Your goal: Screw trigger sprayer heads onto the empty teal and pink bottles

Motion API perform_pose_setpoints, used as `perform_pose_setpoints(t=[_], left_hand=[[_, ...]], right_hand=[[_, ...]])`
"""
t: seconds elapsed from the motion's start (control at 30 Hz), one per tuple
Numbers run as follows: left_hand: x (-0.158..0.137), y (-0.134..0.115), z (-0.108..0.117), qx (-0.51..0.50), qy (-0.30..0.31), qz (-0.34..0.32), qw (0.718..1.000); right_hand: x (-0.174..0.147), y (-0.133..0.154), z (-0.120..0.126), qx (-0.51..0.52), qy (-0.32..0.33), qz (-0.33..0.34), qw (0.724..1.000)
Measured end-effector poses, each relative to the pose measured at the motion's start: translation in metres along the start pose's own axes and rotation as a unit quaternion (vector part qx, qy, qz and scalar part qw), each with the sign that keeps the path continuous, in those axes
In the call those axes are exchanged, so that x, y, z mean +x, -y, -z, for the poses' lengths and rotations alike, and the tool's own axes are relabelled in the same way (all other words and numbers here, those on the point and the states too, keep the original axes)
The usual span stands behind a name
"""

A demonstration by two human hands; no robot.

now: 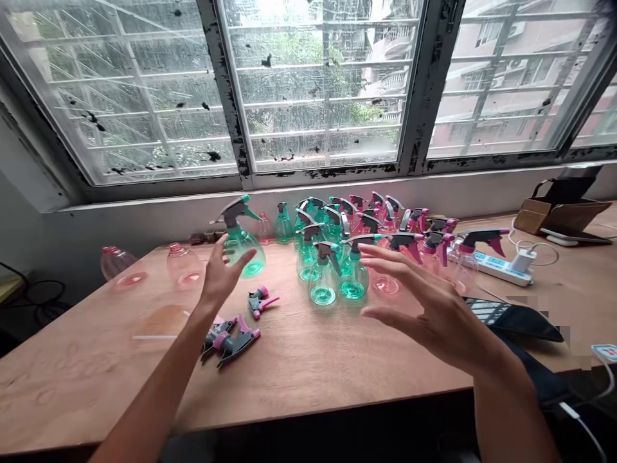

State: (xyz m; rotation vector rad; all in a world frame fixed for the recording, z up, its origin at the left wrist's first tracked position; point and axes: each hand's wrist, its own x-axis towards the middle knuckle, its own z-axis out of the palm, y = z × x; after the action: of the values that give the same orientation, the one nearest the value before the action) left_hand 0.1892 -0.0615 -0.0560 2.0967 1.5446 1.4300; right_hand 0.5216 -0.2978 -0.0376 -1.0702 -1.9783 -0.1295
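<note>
My left hand (219,273) is closed around the side of a green spray bottle (248,247) with a grey and green trigger head, its thumb across the front. This bottle looks raised above the table and tilts slightly. My right hand (424,302) is open, with fingers stretched out to the left and thumb apart, and holds nothing. Just beyond its fingertips stands a cluster of green spray bottles (322,283), with pink spray bottles (465,270) to the right and behind. Loose grey and pink trigger heads (236,344) lie near my left forearm, and another trigger head (260,301) lies beyond.
Two pink bottles without heads (184,263) stand at the left of the wooden table (337,373). On the right are a white power strip (504,269), cables, a dark flat item (515,320) and a brown case (559,212). Barred windows line the back wall.
</note>
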Motion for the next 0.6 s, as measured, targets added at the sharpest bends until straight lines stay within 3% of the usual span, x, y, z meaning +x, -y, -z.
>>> perform_pose_setpoints(t=[0.13,0.33,0.43,0.6], left_hand=[[0.055,0.008,-0.049,0.042,0.044,0.055,0.997],[0.093,0.012,-0.135,0.110,0.086,0.081,0.987],[0.110,0.013,-0.158,0.139,0.093,0.087,0.982],[0.131,0.021,-0.169,0.166,0.128,0.078,0.975]], right_hand=[[0.003,0.002,-0.004,-0.002,0.050,0.005,0.999],[-0.001,0.003,0.000,0.038,0.138,0.000,0.990],[-0.005,-0.003,0.014,0.028,0.122,0.001,0.992],[-0.014,-0.015,0.041,-0.010,0.054,-0.030,0.998]])
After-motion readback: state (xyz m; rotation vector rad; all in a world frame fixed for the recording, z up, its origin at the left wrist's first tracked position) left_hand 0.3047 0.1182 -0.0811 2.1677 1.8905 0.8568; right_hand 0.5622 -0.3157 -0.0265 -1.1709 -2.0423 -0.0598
